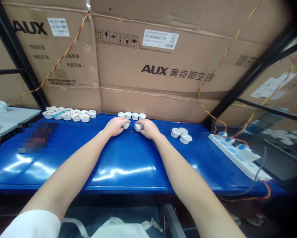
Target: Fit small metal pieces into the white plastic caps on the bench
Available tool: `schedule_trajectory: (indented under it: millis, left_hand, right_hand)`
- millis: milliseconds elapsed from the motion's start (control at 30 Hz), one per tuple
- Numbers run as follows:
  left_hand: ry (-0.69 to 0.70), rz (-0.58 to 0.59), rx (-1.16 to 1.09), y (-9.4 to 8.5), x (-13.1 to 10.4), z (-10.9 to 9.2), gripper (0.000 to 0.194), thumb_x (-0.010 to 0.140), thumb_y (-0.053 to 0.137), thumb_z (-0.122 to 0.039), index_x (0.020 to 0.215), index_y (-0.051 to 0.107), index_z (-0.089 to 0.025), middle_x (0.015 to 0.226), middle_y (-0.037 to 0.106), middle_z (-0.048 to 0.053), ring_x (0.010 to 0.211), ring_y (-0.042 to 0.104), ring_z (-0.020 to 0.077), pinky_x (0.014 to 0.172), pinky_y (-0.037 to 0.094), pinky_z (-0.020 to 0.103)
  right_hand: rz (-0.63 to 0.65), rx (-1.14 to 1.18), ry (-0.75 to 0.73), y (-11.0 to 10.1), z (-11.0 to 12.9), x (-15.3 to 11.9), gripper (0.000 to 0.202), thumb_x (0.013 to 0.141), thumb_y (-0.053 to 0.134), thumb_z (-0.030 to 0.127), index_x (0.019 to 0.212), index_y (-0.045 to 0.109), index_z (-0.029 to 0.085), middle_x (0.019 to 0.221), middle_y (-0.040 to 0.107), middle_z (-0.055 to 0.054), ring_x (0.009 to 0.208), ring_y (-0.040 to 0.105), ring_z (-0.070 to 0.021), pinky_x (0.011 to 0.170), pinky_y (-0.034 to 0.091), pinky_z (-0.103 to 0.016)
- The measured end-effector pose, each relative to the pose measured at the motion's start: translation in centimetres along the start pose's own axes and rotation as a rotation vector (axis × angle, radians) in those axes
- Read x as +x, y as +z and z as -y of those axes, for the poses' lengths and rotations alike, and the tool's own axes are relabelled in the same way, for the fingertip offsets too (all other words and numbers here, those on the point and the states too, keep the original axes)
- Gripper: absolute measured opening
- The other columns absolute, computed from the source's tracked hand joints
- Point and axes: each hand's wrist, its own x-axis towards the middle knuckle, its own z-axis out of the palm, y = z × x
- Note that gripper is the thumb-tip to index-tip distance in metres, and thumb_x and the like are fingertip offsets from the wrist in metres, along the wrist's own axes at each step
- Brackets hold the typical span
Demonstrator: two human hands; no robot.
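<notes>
My left hand (115, 126) is closed round a small white round part (126, 125), held tilted above the blue table. Facing it, my right hand (148, 128) grips another white round part (138, 127) by its side. A short gap separates the two parts. Some tiny thin pieces (134, 134) lie on the table just below them. Right behind my hands stands a row of several white round parts (135, 116).
White cups with small contents (76, 117) stand at the back left. Three white round parts (185, 138) sit on the right, near a long white power strip (235, 155). Cardboard (150, 89) walls the back of the blue table (128, 158). Twisted wires hang at both sides.
</notes>
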Motion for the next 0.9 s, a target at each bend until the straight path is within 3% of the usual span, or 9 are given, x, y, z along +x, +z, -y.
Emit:
schedule_trajectory:
  millis: [67,167,367,467,533,600,700,900]
  left_hand:
    - [-0.227,-0.052,-0.103,0.4,-0.3,0.5,0.043,0.078,0.065,-0.028,0.121,0.062,-0.025,0.12,0.069,0.005,0.108,0.064,0.0255,0.093,0.049,0.033]
    - [-0.483,-0.032,-0.212,0.7,-0.7,1.6,0.05,0.076,0.07,-0.045,0.121,0.062,-0.025,0.106,0.073,0.005,0.1,0.067,0.0275,0.087,0.051,0.034]
    - [-0.633,-0.111,-0.144,0.5,-0.9,2.0,0.044,0.079,0.064,-0.034,0.121,0.057,-0.026,0.085,0.072,0.002,0.083,0.067,0.0221,0.074,0.05,0.03]
    - [-0.634,-0.073,-0.122,0.4,-0.8,1.6,0.018,0.079,0.062,-0.035,0.094,0.066,-0.026,0.083,0.072,0.003,0.082,0.067,0.0222,0.073,0.05,0.03]
    - [-0.597,-0.012,-0.115,0.4,-0.7,1.5,0.016,0.079,0.062,-0.038,0.08,0.069,-0.024,0.088,0.074,0.006,0.088,0.067,0.0249,0.075,0.05,0.032]
    - [-0.552,0.011,-0.12,0.6,-0.7,1.6,0.018,0.079,0.063,-0.038,0.084,0.072,-0.023,0.097,0.074,0.007,0.096,0.066,0.0275,0.081,0.051,0.034]
    - [-0.507,0.007,-0.117,1.0,-0.6,1.9,0.025,0.081,0.062,-0.038,0.099,0.073,-0.024,0.109,0.073,0.007,0.106,0.063,0.0292,0.092,0.049,0.039]
    - [-0.473,0.012,-0.115,1.1,-0.7,2.1,0.026,0.081,0.062,-0.037,0.101,0.073,-0.025,0.112,0.072,0.007,0.11,0.062,0.0306,0.096,0.048,0.042]
  right_hand:
    - [0.018,-0.007,0.167,-0.1,-0.5,-0.1,0.044,0.078,0.069,0.03,0.121,0.063,0.025,0.118,0.068,-0.007,0.104,0.063,-0.026,0.086,0.046,-0.031]
    - [0.057,-0.035,0.376,-0.3,-1.5,-0.4,0.047,0.081,0.065,0.05,0.117,0.066,0.02,0.114,0.07,-0.013,0.103,0.065,-0.0296,0.083,0.047,-0.032]
    - [0.062,-0.07,0.551,-0.7,-2.8,-0.5,0.043,0.083,0.058,0.057,0.096,0.072,0.018,0.107,0.072,-0.016,0.101,0.066,-0.0311,0.079,0.049,-0.034]
    - [0.099,-0.013,0.546,-0.6,-2.8,-0.4,0.042,0.085,0.055,0.057,0.081,0.073,0.02,0.091,0.074,-0.013,0.09,0.069,-0.029,0.076,0.049,-0.033]
    - [0.108,0.042,0.474,-0.3,-2.7,-0.3,0.037,0.087,0.055,0.052,0.078,0.074,0.021,0.087,0.074,-0.01,0.088,0.069,-0.0263,0.077,0.049,-0.031]
    - [0.078,0.083,0.392,0.1,-2.5,-0.2,0.028,0.087,0.059,0.044,0.09,0.075,0.022,0.095,0.074,-0.007,0.094,0.069,-0.0243,0.081,0.048,-0.03]
    - [0.037,0.126,0.31,0.7,-2.4,0.0,0.03,0.085,0.063,0.038,0.109,0.072,0.022,0.109,0.073,-0.007,0.102,0.067,-0.0227,0.089,0.048,-0.029]
    - [0.051,0.137,0.304,0.3,-2.2,-0.1,0.024,0.086,0.062,0.038,0.099,0.073,0.022,0.106,0.073,-0.007,0.1,0.066,-0.0226,0.088,0.047,-0.03]
